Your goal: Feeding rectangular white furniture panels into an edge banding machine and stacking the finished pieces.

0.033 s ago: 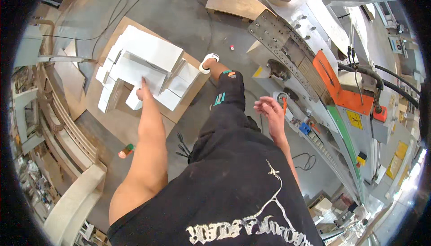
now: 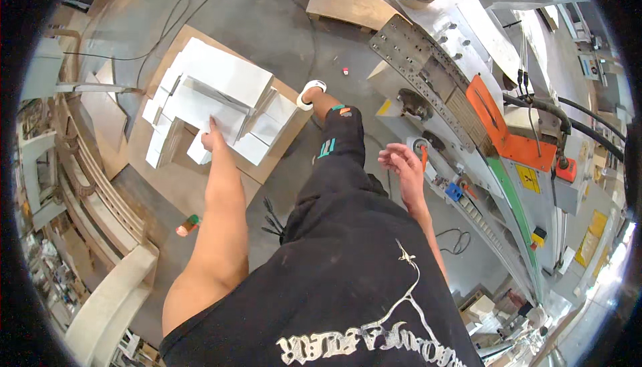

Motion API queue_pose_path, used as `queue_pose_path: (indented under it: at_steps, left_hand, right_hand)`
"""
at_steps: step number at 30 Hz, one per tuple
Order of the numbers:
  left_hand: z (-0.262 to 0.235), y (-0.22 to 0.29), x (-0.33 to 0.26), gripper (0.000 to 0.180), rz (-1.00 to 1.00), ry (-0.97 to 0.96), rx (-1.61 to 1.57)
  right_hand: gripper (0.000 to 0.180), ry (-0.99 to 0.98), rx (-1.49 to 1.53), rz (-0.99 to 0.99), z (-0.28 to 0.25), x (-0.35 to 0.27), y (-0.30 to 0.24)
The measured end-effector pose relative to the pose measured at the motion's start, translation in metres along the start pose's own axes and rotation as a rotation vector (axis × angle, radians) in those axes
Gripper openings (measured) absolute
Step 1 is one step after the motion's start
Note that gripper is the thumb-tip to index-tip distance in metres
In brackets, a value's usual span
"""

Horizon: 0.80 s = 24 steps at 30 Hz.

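While the left hand (image 2: 213,141) reaches onto the white panels (image 2: 227,72) with one finger stretched out, I cannot tell whether it grips anything. These stacked panels lie beneath and around it, carried by a brown board (image 2: 194,191). Rightward, past the board's edge, grey floor (image 2: 328,46) extends toward a machine (image 2: 515,153); the right hand (image 2: 400,161) hangs there, fingers loosely bent, unclosed.

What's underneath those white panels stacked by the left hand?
A brown board extends out from beneath the white panels, with grey floor around it. Anything directly under the panels is covered, so I can't tell.
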<state>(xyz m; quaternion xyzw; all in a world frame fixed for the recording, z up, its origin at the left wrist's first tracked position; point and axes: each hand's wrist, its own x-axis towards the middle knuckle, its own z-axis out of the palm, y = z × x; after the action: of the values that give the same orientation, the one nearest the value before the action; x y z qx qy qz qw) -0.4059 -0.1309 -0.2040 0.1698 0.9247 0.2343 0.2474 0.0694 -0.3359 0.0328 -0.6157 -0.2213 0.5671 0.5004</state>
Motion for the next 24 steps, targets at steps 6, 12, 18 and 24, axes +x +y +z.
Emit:
queue_pose_path:
  at_steps: [6, 12, 18, 24]
  left_hand:
    - [-0.029, -0.034, 0.047, 0.058, 0.003, -0.054, -0.608]
    - [-0.117, 0.044, -0.057, 0.03, 0.199, -0.482, -0.934]
    - [-0.103, 0.111, -0.214, 0.037, 0.235, -1.065, -0.791]
    - [-0.033, 0.11, -0.34, 0.037, 0.142, -1.435, -0.699]
  right_hand:
    - [0.022, -0.032, -0.039, -0.039, -0.001, 0.003, 0.006]
    - [0.022, -0.061, -0.05, 0.008, 0.004, -0.003, 0.017]
    - [0.033, -0.26, -0.01, 0.073, 0.05, 0.012, -0.013]
    - [0.034, -0.065, 0.215, -0.034, 0.055, 0.028, -0.022]
